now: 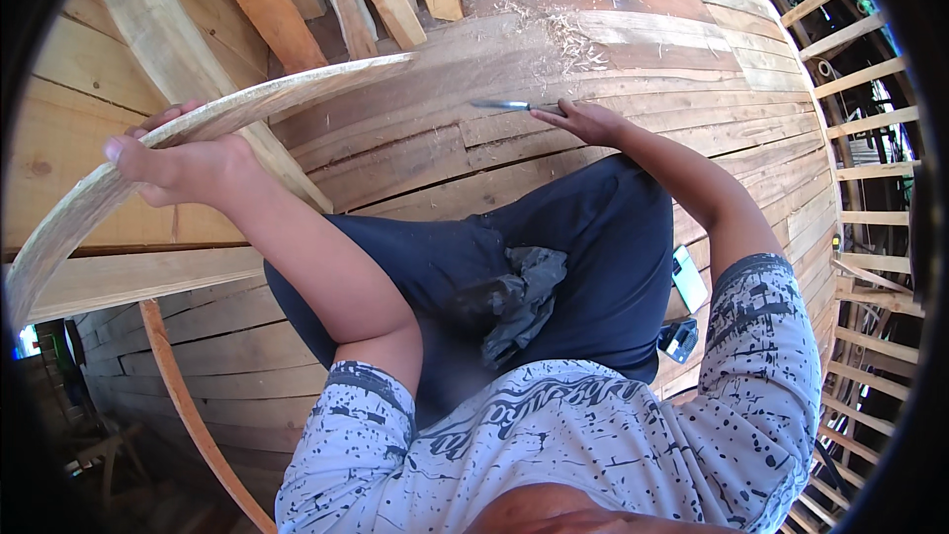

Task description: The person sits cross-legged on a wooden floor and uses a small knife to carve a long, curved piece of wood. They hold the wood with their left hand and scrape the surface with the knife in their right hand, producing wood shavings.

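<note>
My left hand (183, 163) is closed around a long, pale wooden strip (262, 104), with the thumb over its upper edge. The strip runs in a curve from the far left rim to near the middle of the planks. My right hand (590, 124) grips a knife (504, 105) by its dark handle; the bright blade points left, just over the plank floor (415, 153). A gap separates the blade from the strip. Between my legs, on the dark trousers, lies a crumpled dark grey plastic bag (529, 297).
Curled wood shavings (578, 44) lie beyond my right hand. Upright timbers (262, 5) stand at the far left, beside a thick curved beam (163, 30). Next to my right thigh are a pale flat phone-like object (689, 279) and a small dark item (678, 341). A slatted wooden frame (870, 126) borders the right.
</note>
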Demonstrator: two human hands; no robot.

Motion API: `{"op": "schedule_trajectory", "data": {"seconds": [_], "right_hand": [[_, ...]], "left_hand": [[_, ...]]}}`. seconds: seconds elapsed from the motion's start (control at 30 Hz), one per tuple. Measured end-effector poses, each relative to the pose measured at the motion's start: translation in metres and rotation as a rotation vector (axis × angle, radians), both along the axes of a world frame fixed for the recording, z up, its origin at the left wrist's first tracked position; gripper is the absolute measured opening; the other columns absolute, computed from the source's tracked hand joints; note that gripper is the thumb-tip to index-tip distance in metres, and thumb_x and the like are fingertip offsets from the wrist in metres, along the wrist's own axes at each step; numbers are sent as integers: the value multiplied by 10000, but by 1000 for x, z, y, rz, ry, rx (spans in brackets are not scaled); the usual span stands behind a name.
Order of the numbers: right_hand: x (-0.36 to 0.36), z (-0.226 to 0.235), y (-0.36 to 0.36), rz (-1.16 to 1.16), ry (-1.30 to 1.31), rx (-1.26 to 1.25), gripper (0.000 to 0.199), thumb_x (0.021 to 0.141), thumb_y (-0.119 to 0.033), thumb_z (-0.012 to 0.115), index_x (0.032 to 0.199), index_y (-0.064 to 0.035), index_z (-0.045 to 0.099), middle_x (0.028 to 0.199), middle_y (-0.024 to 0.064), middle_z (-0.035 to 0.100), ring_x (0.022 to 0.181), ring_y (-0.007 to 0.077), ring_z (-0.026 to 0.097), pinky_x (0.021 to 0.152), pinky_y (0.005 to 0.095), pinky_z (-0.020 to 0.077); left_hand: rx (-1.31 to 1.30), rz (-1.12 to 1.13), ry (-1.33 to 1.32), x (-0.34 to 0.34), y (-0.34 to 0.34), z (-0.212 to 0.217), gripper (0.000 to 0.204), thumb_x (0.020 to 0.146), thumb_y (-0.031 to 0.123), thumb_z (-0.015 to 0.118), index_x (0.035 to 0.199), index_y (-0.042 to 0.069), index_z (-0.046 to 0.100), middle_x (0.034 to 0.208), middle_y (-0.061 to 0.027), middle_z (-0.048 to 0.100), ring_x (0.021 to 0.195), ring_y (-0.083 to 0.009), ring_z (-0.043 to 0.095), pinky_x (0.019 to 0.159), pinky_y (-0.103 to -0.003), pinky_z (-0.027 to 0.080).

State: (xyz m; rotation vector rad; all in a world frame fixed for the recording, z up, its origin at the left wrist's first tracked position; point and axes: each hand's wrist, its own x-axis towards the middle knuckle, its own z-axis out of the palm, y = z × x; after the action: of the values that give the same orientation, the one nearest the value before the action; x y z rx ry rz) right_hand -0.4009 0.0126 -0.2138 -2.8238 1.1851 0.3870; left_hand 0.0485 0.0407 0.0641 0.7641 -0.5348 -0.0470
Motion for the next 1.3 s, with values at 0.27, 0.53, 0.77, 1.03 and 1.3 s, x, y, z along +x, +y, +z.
{"op": "schedule_trajectory", "data": {"seconds": [0.27, 0.53, 0.77, 1.03, 1.3], "right_hand": [[-29, -9, 3, -99, 49, -172, 804, 901, -26, 461, 1534, -411, 149, 933, 147, 524, 719, 290, 622, 631, 388, 554], [-8, -11, 4, 290, -6, -84, 825, 884, 16, 442, 1532, -417, 172, 953, 145, 500, 794, 265, 601, 657, 382, 552], [-31, -19, -1, -78, -101, -88, 830, 868, 32, 436, 1556, -334, 149, 903, 151, 482, 717, 295, 581, 649, 413, 519], [-45, -37, -1, -502, -34, -170, 826, 877, -13, 478, 1559, -305, 116, 925, 184, 508, 732, 297, 632, 584, 396, 543], [-95, -32, 12, -7, 82, -203, 799, 889, -31, 485, 1552, -324, 148, 923, 168, 532, 703, 282, 637, 570, 372, 549]], "left_hand": [[10, -15, -15, -5, -8, -7, 668, 772, 620, 646, 821, -10, 431, 623, -116, 469, 552, -241, 518, 496, -351, 457], [60, -35, -61, -20, -8, -6, 619, 793, 571, 615, 820, -17, 423, 639, -120, 454, 565, -249, 509, 518, -364, 453], [39, -41, -78, -27, -6, -5, 566, 802, 531, 614, 799, -6, 433, 646, -116, 448, 558, -247, 501, 515, -371, 454], [23, -67, -30, -22, -7, -1, 690, 741, 632, 690, 858, 0, 438, 614, -99, 451, 537, -229, 511, 488, -347, 453], [34, -48, -7, -19, -9, -8, 659, 774, 599, 672, 872, -11, 441, 662, -108, 455, 588, -233, 509, 522, -349, 456]]}}
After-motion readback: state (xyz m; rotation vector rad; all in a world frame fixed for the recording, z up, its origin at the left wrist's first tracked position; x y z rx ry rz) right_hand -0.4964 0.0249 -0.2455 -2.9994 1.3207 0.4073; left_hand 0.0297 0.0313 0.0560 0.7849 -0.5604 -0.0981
